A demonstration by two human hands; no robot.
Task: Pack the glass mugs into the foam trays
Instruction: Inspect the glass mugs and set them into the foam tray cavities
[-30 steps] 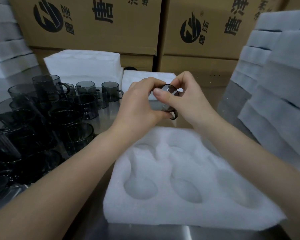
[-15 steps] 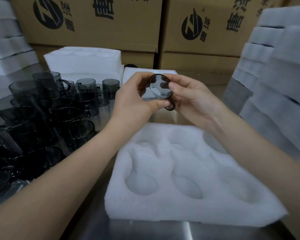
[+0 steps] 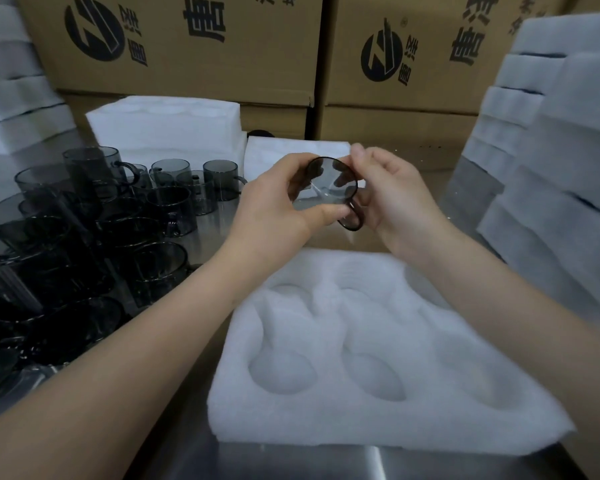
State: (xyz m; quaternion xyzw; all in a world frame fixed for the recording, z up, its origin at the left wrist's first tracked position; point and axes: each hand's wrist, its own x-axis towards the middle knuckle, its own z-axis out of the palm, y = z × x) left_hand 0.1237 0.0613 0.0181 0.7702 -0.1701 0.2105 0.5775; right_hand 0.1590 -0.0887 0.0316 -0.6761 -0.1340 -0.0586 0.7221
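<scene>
Both hands hold one smoky grey glass mug [image 3: 327, 183] in the air, tipped so its mouth faces me and its handle points down-right. My left hand [image 3: 274, 206] grips its left side, thumb under the rim. My right hand [image 3: 392, 192] pinches its right side by the handle. Below them a white foam tray [image 3: 329, 424] lies on the steel table with several hollow cup pockets, none holding a mug. Several more grey glass mugs [image 3: 84, 230] stand crowded on the left.
Stacks of white foam trays rise at the right [image 3: 551, 161] and far left [image 3: 11, 98]. More foam blocks [image 3: 167, 129] lie behind the mugs. Printed cardboard boxes [image 3: 194, 50] wall off the back. The steel table [image 3: 291, 462] shows at the near edge.
The mug has been turned in both hands from nearly hidden behind the fingers to mouth-on toward me. My right fingers have moved up to the rim's top edge.
</scene>
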